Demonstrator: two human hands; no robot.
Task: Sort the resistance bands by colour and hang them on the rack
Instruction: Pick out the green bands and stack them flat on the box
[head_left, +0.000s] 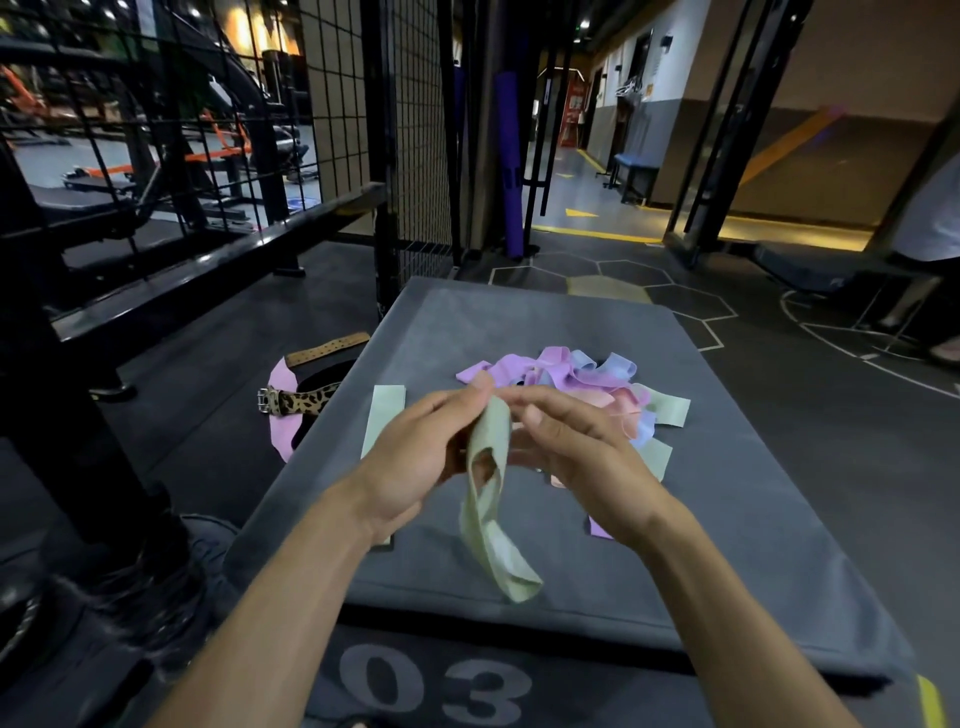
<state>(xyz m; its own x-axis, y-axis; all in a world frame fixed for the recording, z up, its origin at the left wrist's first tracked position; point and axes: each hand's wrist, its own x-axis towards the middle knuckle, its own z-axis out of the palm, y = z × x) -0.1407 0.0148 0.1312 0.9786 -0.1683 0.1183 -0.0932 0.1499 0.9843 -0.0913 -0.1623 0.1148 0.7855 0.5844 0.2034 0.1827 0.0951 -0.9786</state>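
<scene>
- Left hand (415, 457): raised over the desk, fingers (457, 400) curled, thumb and fingertips pinching the top of a pale green flat elastic resistance band loop (485, 512).
- Right hand (576, 457): raised opposite the left, fingers (540, 402) bent inward and meeting the same band at its upper end; whether they pinch it or only touch it cannot be told.
- Pale green band loop: held above the desk between both hands, hanging down twisted, lower fold close over the desk's near part.
- Grey padded box top serving as desk (753, 545): front face marked "03".
- Tangled heap of pastel elastic bands (576, 379): lilac, pink, light blue and pale green, lying on the desk beyond the hands.
- Second pale green band, lying flat (384, 415): on the desk, left of the heap, partly hidden by the left hand.
- Small lilac band piece (597, 527): on the desk under the right wrist.
- Pink flat band (283, 415): on the dark floor beside the desk's left edge.
- Leopard-print belt with metal buckle (298, 401): on the floor, touching the pink band.
- Black wire-grid rack (363, 104): upright, well beyond the desk, left of centre.
</scene>
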